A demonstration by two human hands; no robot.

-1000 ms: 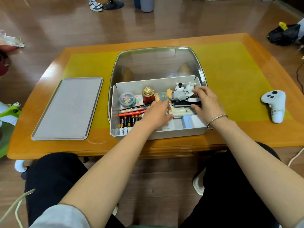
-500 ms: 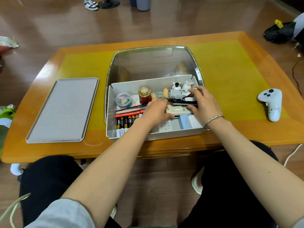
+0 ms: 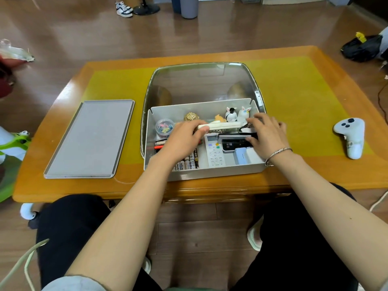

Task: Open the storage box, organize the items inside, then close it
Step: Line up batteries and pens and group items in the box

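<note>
The white storage box (image 3: 212,172) stands open at the table's front edge, its clear lid (image 3: 201,80) tipped back behind it. My left hand (image 3: 184,139) holds a long cream-white bar (image 3: 222,125) lifted over the box's middle. My right hand (image 3: 268,137) rests on a black device (image 3: 233,143) at the right side of the box. Under them lie a white remote (image 3: 214,152), batteries (image 3: 189,161), red pens (image 3: 158,147), a round tub of clips (image 3: 164,127), a gold-capped jar (image 3: 191,116), two small figurines (image 3: 237,114) and a pale blue block (image 3: 241,156).
A grey tray (image 3: 90,139) lies flat to the left of the box. A white game controller (image 3: 350,135) sits near the table's right edge. A yellow mat (image 3: 298,97) covers the orange table. A black bag (image 3: 361,47) lies on the floor at far right.
My left hand has lifted the cream-white bar up and toward the back of the box, uncovering the white remote. My right hand slid slightly right on the black device.
</note>
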